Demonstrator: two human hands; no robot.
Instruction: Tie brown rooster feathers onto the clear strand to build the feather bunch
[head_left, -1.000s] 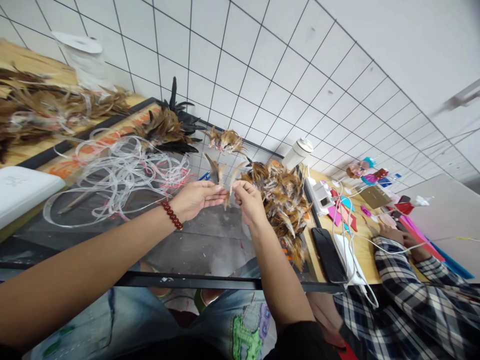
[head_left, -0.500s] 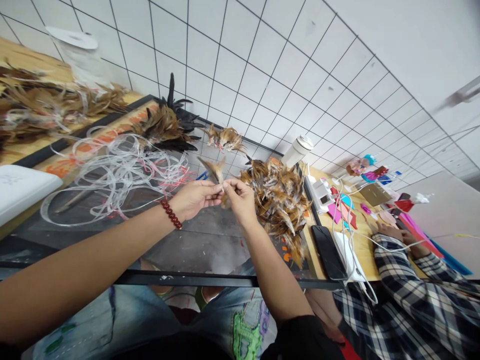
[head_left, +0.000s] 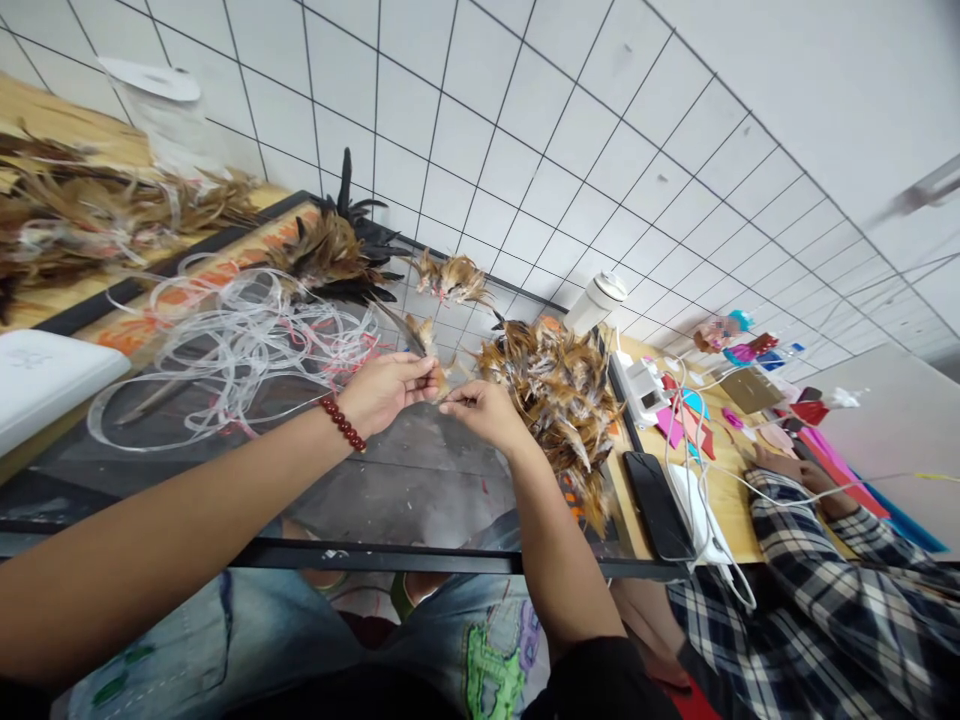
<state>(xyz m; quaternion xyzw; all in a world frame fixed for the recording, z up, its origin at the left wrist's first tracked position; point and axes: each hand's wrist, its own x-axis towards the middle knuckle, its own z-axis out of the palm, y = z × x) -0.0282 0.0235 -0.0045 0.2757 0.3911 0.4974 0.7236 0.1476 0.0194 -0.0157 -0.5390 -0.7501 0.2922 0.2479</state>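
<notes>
My left hand (head_left: 390,392), with a dark red bead bracelet (head_left: 343,424) at the wrist, pinches a small bunch of brown and dark feathers (head_left: 422,334) that points up and away. Just to its right, my right hand (head_left: 484,412) has thumb and finger closed near the lower end of the bunch; what lies in that pinch is too small to make out. Beyond my right hand lies a large heap of brown feathers (head_left: 559,380). Left of my left hand is a tangle of clear plastic cord (head_left: 247,350) with pink bits in it.
A black-and-brown feather bundle (head_left: 330,250) and a small feather tuft (head_left: 454,280) lie at the back. More feathers (head_left: 97,220) cover the left table. A white cup (head_left: 596,300), phone (head_left: 658,505) and cables are on the right, beside a person's plaid sleeve (head_left: 791,520).
My hands have moved apart slightly, the right one shifting down and rightward. The feather bunch has stayed in my left hand and shifted a little left.
</notes>
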